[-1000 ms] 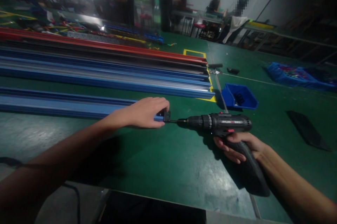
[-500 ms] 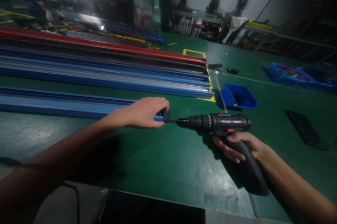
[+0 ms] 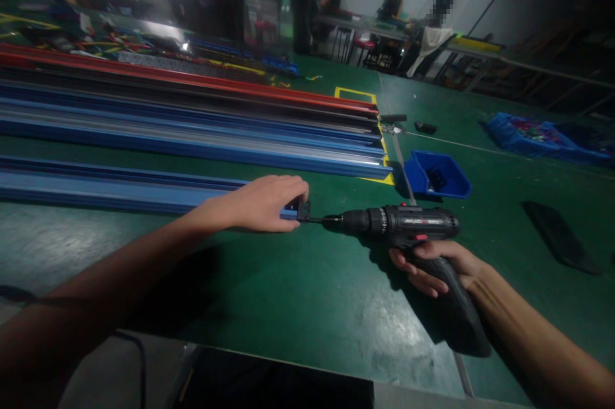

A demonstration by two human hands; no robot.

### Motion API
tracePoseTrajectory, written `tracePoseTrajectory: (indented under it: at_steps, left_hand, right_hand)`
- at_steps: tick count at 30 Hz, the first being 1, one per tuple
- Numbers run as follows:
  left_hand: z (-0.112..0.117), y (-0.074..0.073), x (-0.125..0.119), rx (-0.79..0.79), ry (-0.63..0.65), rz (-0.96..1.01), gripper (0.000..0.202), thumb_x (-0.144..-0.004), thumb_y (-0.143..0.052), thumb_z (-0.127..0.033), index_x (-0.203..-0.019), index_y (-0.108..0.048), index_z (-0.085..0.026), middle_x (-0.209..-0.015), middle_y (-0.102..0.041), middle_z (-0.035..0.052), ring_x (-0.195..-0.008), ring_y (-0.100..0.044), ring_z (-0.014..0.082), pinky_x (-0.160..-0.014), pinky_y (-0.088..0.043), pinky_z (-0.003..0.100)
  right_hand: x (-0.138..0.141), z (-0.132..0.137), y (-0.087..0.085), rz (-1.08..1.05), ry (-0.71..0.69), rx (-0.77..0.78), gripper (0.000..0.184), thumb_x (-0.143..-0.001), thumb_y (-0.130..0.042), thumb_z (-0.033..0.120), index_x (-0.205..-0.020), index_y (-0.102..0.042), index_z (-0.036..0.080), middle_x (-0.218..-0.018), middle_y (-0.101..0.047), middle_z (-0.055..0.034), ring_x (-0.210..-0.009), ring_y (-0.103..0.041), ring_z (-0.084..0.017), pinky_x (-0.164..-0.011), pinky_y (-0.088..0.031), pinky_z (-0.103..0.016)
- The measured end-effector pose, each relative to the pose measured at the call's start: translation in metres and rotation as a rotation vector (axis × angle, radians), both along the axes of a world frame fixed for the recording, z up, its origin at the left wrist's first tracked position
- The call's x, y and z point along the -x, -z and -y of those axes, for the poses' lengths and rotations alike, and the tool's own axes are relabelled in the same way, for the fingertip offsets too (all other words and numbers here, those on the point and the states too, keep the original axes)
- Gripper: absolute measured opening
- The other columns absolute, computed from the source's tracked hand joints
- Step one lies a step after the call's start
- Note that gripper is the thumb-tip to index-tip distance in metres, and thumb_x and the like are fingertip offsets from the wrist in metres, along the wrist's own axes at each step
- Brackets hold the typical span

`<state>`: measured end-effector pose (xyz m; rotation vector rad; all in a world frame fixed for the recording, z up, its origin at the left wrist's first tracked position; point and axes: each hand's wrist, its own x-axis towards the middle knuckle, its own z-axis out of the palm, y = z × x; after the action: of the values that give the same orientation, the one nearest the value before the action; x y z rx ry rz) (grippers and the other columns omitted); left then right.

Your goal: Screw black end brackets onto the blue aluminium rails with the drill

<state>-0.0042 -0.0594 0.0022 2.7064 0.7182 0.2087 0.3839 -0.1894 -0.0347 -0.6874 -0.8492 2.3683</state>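
Observation:
My left hand (image 3: 266, 204) is closed over the right end of a long blue metal profile (image 3: 120, 190) lying on the table. A small black end piece (image 3: 304, 210) sits at that end, beside my fingertips. Around the handle of a black cordless drill (image 3: 418, 223) my right hand (image 3: 437, 268) is wrapped. The drill points left, and its thin bit (image 3: 317, 220) reaches the end piece. Whether the bit sits in a screw is too small to tell.
Behind lie several long profiles (image 3: 192, 133), blue, black and red. A blue bin (image 3: 442, 175) with dark parts stands right of them. Farther right are a flat black object (image 3: 557, 236) and blue trays (image 3: 542, 136) of coloured items. People are in the background.
Almost nothing differs. Both hands, the drill and the blue profile hold the same positions; the view has shifted very slightly.

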Motion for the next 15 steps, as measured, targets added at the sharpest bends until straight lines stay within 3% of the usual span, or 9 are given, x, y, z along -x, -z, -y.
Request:
tracePoseTrajectory:
  at_steps: [15]
  left_hand:
    - [0.0004,-0.0006,-0.0004,-0.007,0.000,0.003,0.029,-0.086,-0.066,-0.042,-0.105,-0.057,-0.023,-0.105,-0.064,0.0043,-0.094,-0.060,0.0227,-0.080,-0.042,0.034]
  right_hand:
    - [-0.0004,-0.0006,0.0000,0.007,-0.019,-0.001,0.030,-0.095,-0.058,0.026,-0.109,-0.071,0.002,-0.084,-0.064,-0.0067,-0.044,-0.056,-0.006,-0.056,-0.060,-0.022]
